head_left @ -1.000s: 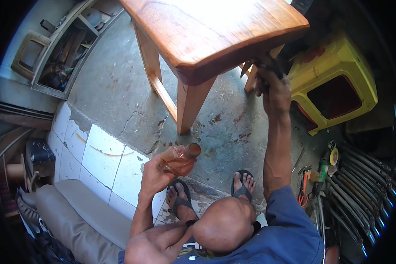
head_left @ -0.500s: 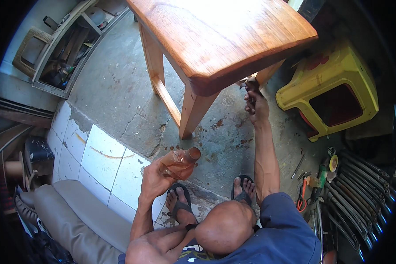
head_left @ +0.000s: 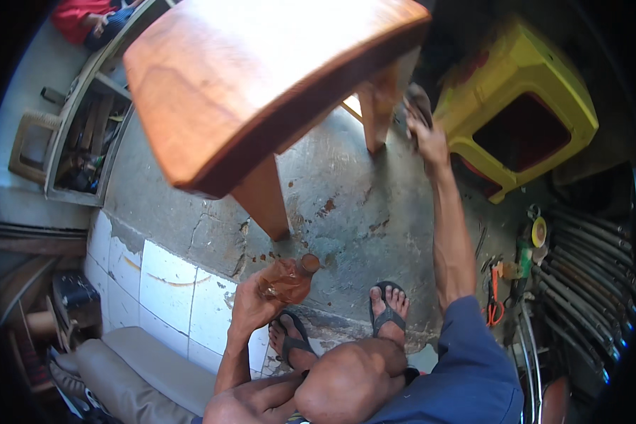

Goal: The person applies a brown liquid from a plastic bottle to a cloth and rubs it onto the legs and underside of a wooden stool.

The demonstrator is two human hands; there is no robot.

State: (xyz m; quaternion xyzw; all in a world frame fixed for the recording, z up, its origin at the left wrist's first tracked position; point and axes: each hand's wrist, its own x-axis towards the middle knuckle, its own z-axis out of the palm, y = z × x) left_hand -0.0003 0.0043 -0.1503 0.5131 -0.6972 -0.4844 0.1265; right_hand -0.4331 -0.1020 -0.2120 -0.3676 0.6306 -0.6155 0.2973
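Observation:
My left hand (head_left: pixel 253 304) is wrapped around a clear plastic bottle (head_left: pixel 287 284) with a brown cap and reddish-brown liquid, held tilted above my feet. My right arm reaches far forward, and my right hand (head_left: pixel 431 141) is closed on a dark rag-like wad (head_left: pixel 419 104), too blurred to name surely. That wad is beside a far leg of a wooden stool (head_left: pixel 261 92); I cannot tell if they touch. Glossy orange-brown wood forms the seat, which is smeared by motion. A near leg (head_left: pixel 265 201) slants below it.
A yellow plastic stool (head_left: pixel 544 148) lies on its side at right. Below it are an angle grinder (head_left: pixel 524 258), orange-handled scissors (head_left: pixel 495 304) and several metal tubes (head_left: pixel 579 297). A cabinet (head_left: pixel 85 141) stands at left. Another person's red sleeve (head_left: pixel 71 18) shows at top left.
The wooden stool has turned and shifted left in view. My right hand has moved farther forward with the dark wad. My left hand still holds the bottle. Another person has entered the view.

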